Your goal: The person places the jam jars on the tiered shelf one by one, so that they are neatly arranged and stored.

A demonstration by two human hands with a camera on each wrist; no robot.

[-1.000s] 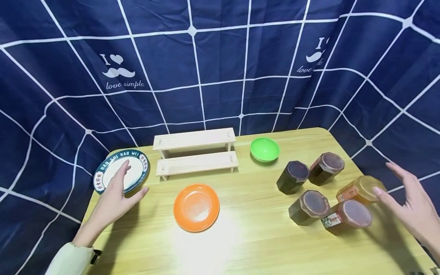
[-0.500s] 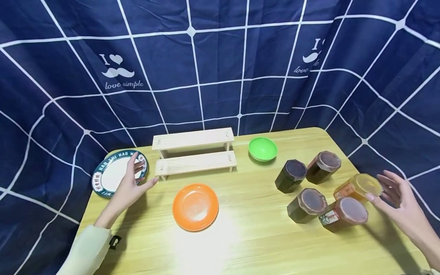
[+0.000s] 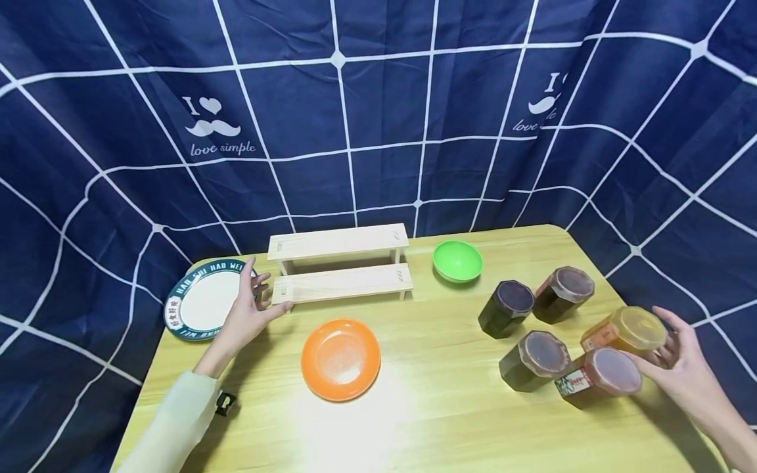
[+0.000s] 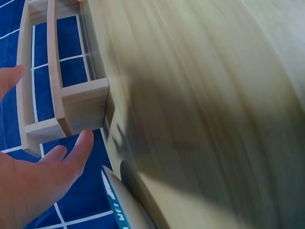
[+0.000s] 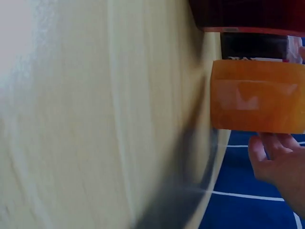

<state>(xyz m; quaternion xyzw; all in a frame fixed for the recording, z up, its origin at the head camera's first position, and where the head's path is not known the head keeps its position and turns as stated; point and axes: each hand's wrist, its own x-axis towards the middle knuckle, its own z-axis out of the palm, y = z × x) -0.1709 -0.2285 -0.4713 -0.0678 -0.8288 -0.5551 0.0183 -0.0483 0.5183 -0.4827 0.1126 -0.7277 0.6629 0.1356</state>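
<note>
In the head view, my right hand is round an amber-yellow, faceted jar, thumb on the near side and fingers on the far side. The jar stands on the table; the right wrist view shows the fingers against its side, with the thumb mostly cut off. My left hand holds nothing. Its fingers are spread beside the left end of a two-tier wooden stand. In the left wrist view, the thumb and fingers lie near the stand's end, apparently apart from it.
Several dark jars, among them a labelled reddish one, stand close to the yellow jar. A green bowl sits right of the stand. An orange plate lies in front, and a teal-rimmed plate is at left. Dark-blue curtains hang behind.
My left hand has moved right, from over the teal-rimmed plate to the stand's left end. My right hand has come in from the right and closed round the yellow jar.
</note>
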